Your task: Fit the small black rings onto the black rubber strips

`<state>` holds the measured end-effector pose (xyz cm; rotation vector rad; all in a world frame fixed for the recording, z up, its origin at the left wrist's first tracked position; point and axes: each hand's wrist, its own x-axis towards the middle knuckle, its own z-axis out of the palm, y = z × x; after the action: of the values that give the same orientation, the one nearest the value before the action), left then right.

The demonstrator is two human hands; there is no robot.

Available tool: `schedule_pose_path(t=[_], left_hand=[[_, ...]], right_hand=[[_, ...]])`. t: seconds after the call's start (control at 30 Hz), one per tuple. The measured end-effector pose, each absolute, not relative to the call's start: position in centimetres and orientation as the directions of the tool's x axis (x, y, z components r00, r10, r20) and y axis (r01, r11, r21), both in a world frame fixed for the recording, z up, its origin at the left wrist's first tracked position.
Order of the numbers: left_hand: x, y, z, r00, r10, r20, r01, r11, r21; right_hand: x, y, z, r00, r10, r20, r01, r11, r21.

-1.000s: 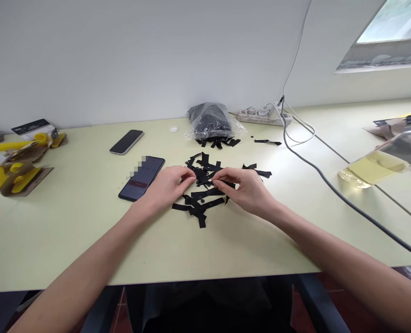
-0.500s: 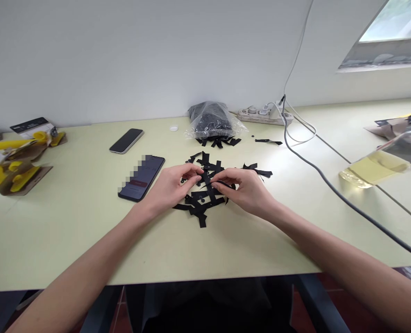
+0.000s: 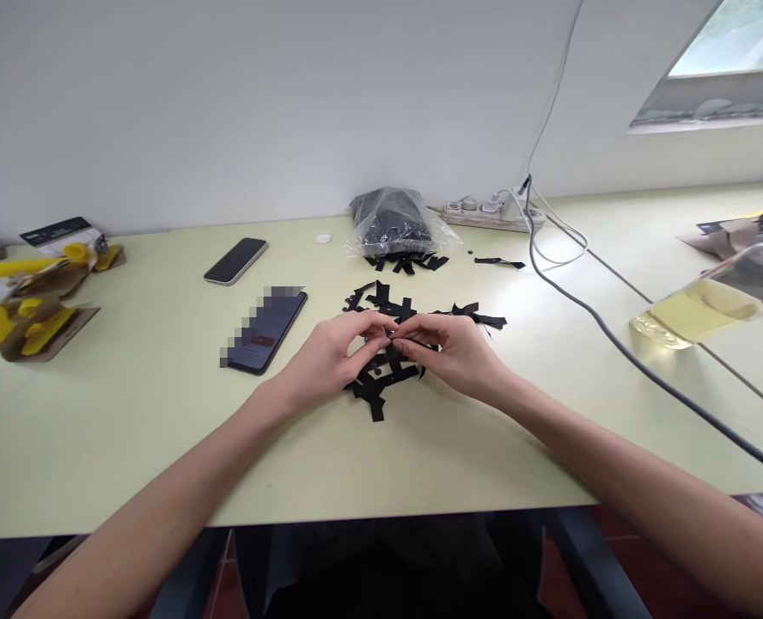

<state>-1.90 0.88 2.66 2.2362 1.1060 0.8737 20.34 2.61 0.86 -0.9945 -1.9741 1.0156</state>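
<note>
A loose pile of short black strips (image 3: 381, 378) lies on the pale green table (image 3: 162, 413) in front of me. My left hand (image 3: 336, 357) and my right hand (image 3: 452, 352) meet fingertip to fingertip over the pile. Together they pinch one small black strip (image 3: 391, 337) between thumbs and forefingers. More strips (image 3: 387, 301) spread just behind my fingers. A clear plastic bag of black strips (image 3: 391, 223) sits farther back near the wall.
Two phones lie left of the pile: one lit (image 3: 262, 331), one dark (image 3: 235, 260). Yellow parts on cardboard (image 3: 27, 318) sit at far left. A power strip (image 3: 485, 213) and grey cable (image 3: 613, 344) run right. A clear bag (image 3: 710, 301) lies at far right.
My hands have drawn closer together until the fingertips meet, and the left hand has shifted right over the pile. The pinched strip is now held by both hands.
</note>
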Motion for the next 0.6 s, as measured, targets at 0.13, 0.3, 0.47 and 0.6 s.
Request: schedule_pose_path(t=[0.13,0.3,0.47,0.6], left_hand=[[-1.83,0.88,2.43,0.48,0.803,0.354,0.523,-0.586,0.619],[-2.1,0.6,2.57,0.533,0.762,0.367,0.512,-0.636,0.578],[-1.86,0.35,2.74,0.544,0.773,0.327,0.504,-0.613,0.609],[-1.5,0.56,2.33,0.442,0.842,0.308,0.475,-0.512,0.716]], right_hand=[[20.32,2.66,0.87,-0.457,0.86,0.226,0.309,0.392,-0.866],[20.33,2.57,1.07,-0.454,0.862,0.228,0.31,0.392,-0.866],[20.35,2.54,1.23,-0.447,0.869,0.213,0.315,0.376,-0.871],[20.4,2.58,1.33,-0.461,0.868,0.184,0.292,0.344,-0.893]])
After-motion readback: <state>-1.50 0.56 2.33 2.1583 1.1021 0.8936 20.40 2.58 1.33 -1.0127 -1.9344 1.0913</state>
